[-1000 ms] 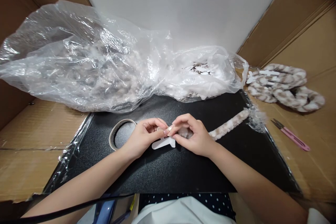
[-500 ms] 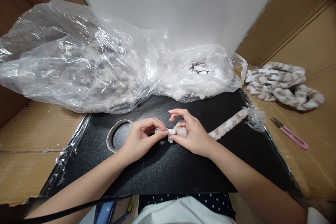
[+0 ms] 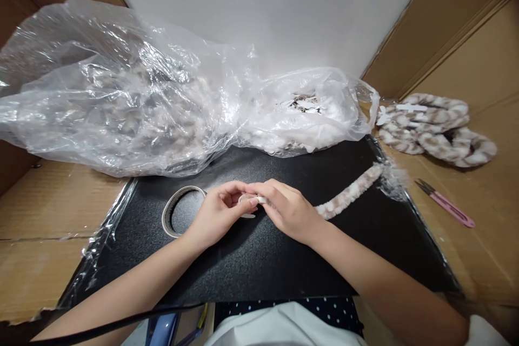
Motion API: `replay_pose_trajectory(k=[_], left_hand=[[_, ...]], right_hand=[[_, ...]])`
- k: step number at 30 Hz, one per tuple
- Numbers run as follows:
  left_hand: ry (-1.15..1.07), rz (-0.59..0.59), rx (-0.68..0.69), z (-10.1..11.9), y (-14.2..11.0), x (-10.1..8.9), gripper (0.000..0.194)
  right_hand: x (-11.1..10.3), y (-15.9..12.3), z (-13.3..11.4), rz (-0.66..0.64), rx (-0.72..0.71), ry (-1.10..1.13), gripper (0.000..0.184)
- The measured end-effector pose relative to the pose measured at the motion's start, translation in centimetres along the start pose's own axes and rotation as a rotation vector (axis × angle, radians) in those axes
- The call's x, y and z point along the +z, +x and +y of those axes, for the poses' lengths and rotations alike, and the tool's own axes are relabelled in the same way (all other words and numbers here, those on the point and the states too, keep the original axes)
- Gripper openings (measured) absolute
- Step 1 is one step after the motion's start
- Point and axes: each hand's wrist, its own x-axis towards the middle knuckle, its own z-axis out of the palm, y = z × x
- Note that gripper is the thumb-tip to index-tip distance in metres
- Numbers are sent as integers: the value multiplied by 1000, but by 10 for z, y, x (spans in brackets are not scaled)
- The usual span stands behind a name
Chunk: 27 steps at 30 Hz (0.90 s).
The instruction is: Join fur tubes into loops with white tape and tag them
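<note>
Over the middle of the black tabletop (image 3: 243,270), my left hand (image 3: 214,212) and my right hand (image 3: 292,212) meet at the fingertips. Between them is a small white strip (image 3: 261,200), pinched by both thumbs and index fingers. A pale flap (image 3: 248,216) pokes out under my left thumb. Most of what the fingers enclose is hidden. Behind my right hand, a fluffy white-and-beige plush strip (image 3: 348,192) runs up to the right; whether it reaches into that hand cannot be seen. Close to my left hand lies a roll of tape (image 3: 166,215).
Clear plastic bags bulge along the back, a large one (image 3: 121,113) with furry pieces and a smaller one (image 3: 324,124) with white pieces. Looped plush bands (image 3: 458,146) and pink thread snips (image 3: 452,210) lie on cardboard at right. Crumpled clear plastic (image 3: 394,181) sits at the table's edge.
My right hand has turned over and closed in on my left fingertips. The fluffy end and white piece that showed in its fingers are now mostly covered.
</note>
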Motion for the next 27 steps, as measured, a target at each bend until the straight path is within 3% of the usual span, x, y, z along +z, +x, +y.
replay_pose_trajectory(k=[5,11,14,19,27], left_hand=[[556,33,510,2,-1,-9,12],[862,-58,845,0,4,-18,16],[996,-80,924,1,5,-17,13],[1194,-40,918,3,4,-6,13],[1220,-103,964,-1,4,-7,14]], right_hand=[[-4,3,-5,92,249,201,51],[-9,7,-7,37,529,626,56],[-11,9,-5,16,638,796,56],[-13,9,-3,13,744,861,57],[-16,10,-4,-15,859,1007,60]])
